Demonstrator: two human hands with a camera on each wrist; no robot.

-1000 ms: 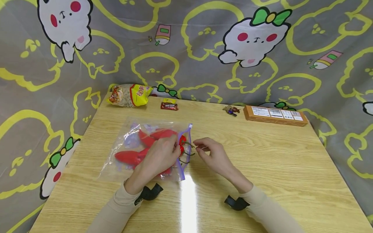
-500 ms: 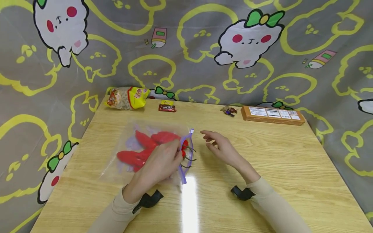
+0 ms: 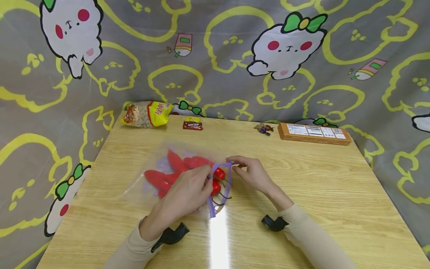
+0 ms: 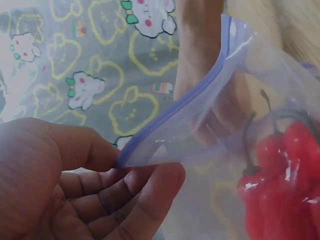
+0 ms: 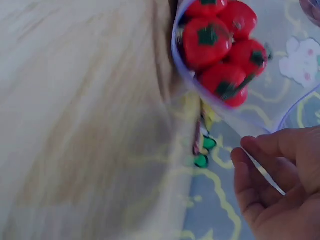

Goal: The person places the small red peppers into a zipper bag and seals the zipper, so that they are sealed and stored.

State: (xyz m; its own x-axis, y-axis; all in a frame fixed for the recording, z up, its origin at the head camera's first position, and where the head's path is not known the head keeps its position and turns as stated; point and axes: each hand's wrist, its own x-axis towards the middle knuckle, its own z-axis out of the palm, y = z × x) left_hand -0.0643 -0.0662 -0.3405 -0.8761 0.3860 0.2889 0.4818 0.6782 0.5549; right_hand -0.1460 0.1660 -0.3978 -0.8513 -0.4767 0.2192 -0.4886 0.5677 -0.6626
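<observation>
A clear zip bag [image 3: 212, 213] with a purple-edged mouth lies mid-table, its mouth facing right and gaping. Inside are several red peppers [image 3: 157, 180] with dark curved stems at the opening. My left hand [image 3: 188, 190] pinches the near side of the mouth; in the left wrist view its thumb and index finger hold the purple zip strip [image 4: 192, 95]. At the far corner of the mouth, my right hand [image 3: 253, 173] pinches the bag's edge between its fingertips. Looking into the mouth, the right wrist view shows the pepper tops [image 5: 207, 45] bunched together.
Along the back edge of the wooden table [image 3: 302, 194] lie a yellow snack bag [image 3: 146, 114], a small red candy bar [image 3: 193, 125], some wrapped sweets [image 3: 264, 129] and a long orange box [image 3: 314, 134]. A patterned curtain [image 3: 228, 86] hangs behind.
My right hand first drew back from the bag, then came to its far corner and took hold. The mouth has opened wider, and the bag has shifted slightly right.
</observation>
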